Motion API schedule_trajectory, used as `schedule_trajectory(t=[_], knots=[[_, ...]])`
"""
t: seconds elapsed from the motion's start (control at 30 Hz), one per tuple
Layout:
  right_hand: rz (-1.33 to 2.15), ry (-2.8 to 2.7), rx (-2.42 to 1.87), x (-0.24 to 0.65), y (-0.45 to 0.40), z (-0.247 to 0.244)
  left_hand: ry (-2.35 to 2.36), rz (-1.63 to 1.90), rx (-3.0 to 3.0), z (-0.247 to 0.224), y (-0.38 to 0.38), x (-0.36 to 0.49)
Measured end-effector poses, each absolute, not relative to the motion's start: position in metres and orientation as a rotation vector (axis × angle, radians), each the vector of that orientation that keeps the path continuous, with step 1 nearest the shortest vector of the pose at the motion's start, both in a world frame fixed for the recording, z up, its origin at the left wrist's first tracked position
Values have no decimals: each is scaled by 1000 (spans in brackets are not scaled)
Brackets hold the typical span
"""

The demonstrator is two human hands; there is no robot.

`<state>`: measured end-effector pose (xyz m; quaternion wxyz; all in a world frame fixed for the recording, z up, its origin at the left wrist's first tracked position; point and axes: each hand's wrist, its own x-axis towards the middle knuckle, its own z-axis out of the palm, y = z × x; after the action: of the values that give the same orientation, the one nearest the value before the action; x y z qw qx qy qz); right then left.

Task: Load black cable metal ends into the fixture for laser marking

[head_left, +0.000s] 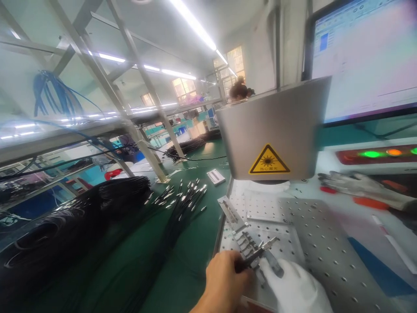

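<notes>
Two hands met closely: the bare left hand (224, 276) pinched the near-left end of a slim dark piece (253, 256), its long axis pointing far and right across the slotted metal fixture (246, 241). Whether the gloved right hand (296, 282), just beside, clamped anything, I couldn't tell.

Factory workshop, laser-warning sign (269, 160), perforated metal plate (322, 243), bundled black cables (78, 217), metal racks (133, 130), strip lights (195, 24)
</notes>
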<state>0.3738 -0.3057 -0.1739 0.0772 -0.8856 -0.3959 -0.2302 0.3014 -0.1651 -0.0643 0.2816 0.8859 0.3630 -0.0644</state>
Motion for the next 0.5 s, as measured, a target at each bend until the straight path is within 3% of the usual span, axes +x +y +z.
schedule_trajectory(t=[0.3,0.5], knots=[[-859,-1337,-2532,384,-305,-182,979,-174,2393,-72,-162,304],[-782,-1409,-2551,390,-307,-190,1008,-278,2257,-71,-157,315]])
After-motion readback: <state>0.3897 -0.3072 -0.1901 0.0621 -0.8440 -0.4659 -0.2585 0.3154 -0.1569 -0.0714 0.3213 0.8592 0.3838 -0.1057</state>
